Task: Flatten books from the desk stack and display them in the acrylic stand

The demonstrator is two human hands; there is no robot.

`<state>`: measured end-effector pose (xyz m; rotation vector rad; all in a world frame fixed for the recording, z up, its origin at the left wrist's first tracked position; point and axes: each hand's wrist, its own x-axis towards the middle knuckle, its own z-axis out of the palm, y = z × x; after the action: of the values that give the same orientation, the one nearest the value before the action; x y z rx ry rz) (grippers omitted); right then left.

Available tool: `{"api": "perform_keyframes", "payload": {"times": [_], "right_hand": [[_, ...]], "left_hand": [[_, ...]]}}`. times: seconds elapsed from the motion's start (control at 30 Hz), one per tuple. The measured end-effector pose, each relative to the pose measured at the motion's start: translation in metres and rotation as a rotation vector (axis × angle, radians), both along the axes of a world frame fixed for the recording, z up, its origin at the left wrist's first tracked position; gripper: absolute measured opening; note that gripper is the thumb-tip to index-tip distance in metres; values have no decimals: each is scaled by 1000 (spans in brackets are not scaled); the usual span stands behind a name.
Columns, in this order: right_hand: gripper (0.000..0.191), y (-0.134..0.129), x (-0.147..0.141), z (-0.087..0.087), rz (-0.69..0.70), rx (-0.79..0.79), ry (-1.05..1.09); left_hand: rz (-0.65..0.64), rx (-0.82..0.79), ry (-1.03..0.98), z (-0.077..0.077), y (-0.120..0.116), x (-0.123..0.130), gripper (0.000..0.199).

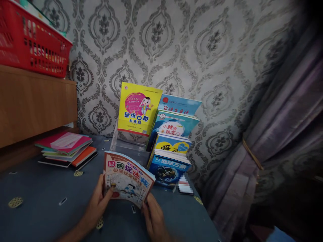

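Note:
A picture book [127,179] with a cartoon cover is held up at a tilt between both hands. My left hand [101,195] grips its lower left edge, thumb on the cover. At the lower right corner, my right hand [153,211] is closed on the same book. Just beyond it, a clear stand [116,143] bears a yellow workbook [140,107] leaning back toward the wall. Right of that, several books stand in stepped rows, among them a blue book with a globe [165,171] in front and a teal book [174,124] farther back.
A messy pile of books and folders [67,144] lies at the left, below a wooden cabinet [37,104]. On the cabinet sits a red basket [47,47]. A tied curtain [242,174] hangs past the right edge of the dark cloth-covered table [37,205]. A patterned wall [156,30] closes the back.

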<state>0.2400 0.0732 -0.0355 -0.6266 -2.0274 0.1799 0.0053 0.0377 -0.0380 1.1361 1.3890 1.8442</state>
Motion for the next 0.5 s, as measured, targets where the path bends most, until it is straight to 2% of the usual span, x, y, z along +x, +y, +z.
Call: {"api": "perform_keyframes", "payload": {"times": [0.33,0.5], "right_hand": [[36,2,-3,-1,-19,-96,80],[38,4,-2,-3,10,-231,90]], "left_hand": [[-14,-9,8,-4,1,-4,71],[-57,-3,40,0,2,-3,68]]}}
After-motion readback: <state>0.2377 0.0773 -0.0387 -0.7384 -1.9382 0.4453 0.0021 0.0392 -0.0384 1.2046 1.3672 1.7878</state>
